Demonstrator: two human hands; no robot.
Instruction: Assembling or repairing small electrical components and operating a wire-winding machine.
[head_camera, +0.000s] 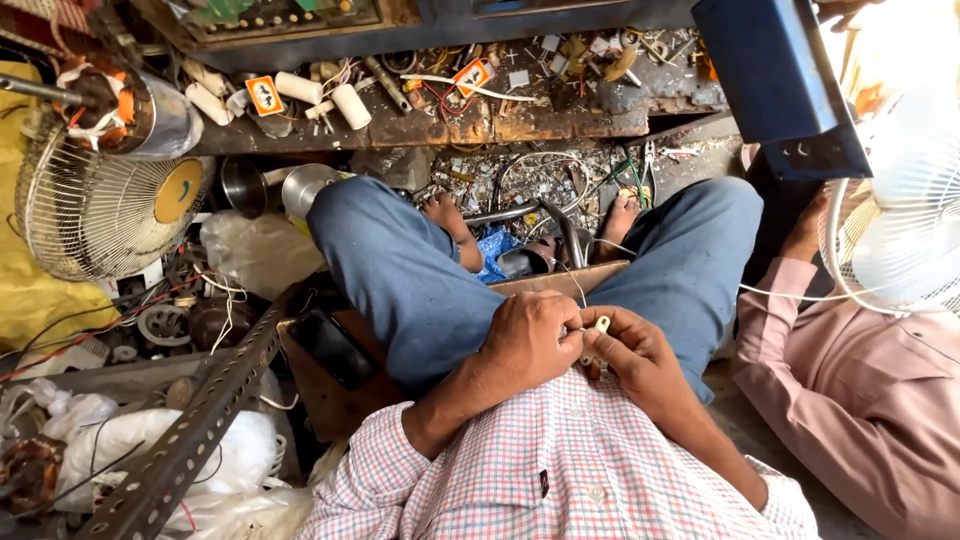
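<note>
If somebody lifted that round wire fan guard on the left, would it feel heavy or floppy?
The wire fan guard is probably light, being mostly open thin wire. It would likely hold its shape yet flex a little. Round and lying amid clutter, it might snag nearby cables.

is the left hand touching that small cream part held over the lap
Touching. The head view shows the left hand with its fingertips closed on the small cream part, pinching it against the right hand.

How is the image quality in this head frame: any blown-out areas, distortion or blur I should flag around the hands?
Head view: the upper right is overexposed, washing out the white fan; wide-angle distortion bends the edges, for instance the fan grille; the left hand and right hand on the small white part are evenly lit and sharp; shadow darkens the floor clutter.
</note>
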